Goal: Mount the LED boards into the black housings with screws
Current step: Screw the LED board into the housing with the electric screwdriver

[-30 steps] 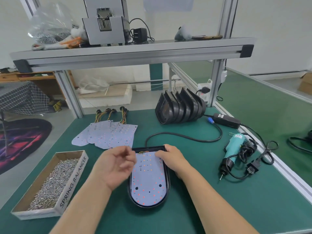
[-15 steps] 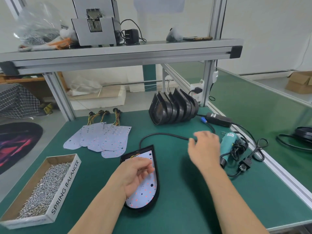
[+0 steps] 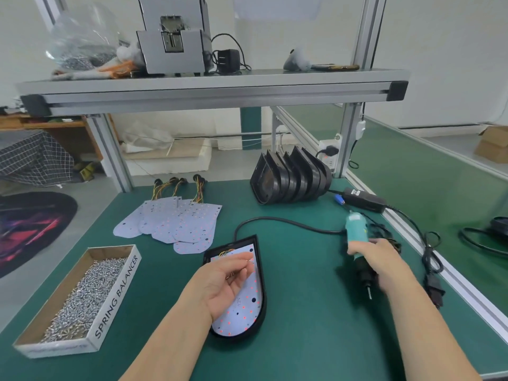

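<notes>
Head view: one LED board (image 3: 242, 312) sits in a black housing (image 3: 262, 306) on the counter (image 3: 302, 312), with no screws visibly driven. The left hand (image 3: 220, 284) hovers over it, fingers loosely curved; I cannot tell whether it pinches a screw. The right hand (image 3: 382, 262) grips the electric screwdriver (image 3: 356, 228). Loose boards (image 3: 176, 224) and stacked housings (image 3: 288, 180) remain to be done.

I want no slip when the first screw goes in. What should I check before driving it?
1. LED board seated in black housing: ok, it lies inside the rim.
2. Right hand grips the screwdriver: ok.
3. Screw on the bit: cannot tell, blurred.
4. Screw in the left hand: cannot tell; its fingers curl loosely above the board.
5. Bit over a screw hole: not ok, the screwdriver is off to the housing's right.
6. Box of screws near: ok, left of the housing.
</notes>
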The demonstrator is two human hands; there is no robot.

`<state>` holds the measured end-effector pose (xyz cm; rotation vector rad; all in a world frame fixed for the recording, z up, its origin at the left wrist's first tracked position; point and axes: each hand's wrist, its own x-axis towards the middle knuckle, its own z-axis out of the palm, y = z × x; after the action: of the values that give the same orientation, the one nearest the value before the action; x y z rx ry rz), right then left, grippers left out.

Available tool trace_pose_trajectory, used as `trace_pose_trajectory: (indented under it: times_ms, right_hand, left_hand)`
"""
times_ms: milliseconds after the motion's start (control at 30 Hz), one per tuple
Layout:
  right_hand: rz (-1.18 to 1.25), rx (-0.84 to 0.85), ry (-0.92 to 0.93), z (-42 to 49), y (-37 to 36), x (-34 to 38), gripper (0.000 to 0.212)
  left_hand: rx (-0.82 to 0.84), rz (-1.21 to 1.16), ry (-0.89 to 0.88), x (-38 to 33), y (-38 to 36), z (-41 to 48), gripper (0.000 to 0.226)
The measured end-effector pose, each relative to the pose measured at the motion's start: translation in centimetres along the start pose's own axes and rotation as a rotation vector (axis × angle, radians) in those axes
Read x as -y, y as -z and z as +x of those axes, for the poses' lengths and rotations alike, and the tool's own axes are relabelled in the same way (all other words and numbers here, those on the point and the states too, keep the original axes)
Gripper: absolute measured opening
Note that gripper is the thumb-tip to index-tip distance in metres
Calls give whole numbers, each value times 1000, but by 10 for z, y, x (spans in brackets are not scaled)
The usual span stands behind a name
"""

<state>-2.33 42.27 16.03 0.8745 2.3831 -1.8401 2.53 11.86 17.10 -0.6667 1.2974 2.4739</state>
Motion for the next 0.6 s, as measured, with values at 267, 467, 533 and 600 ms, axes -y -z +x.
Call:
trace_pose_trajectory:
  times_ms: [267,467,533,600]
  right_hand:
    - [1063,731,-66,-62,-51,20,28]
    - [1260,851,-17,-70,-85,45,30]
    - [1238,848,11,-70,-94,53,25]
    - [1185,759,63,-71,-103,62,19]
  left_hand:
    - [0,137,-84,7,-1,4,9]
    - [12,257,-143,15,-3,11,14]
    - [23,269,-137,15,-2,12,15]
    - [47,256,-118,13,-1,12,13]
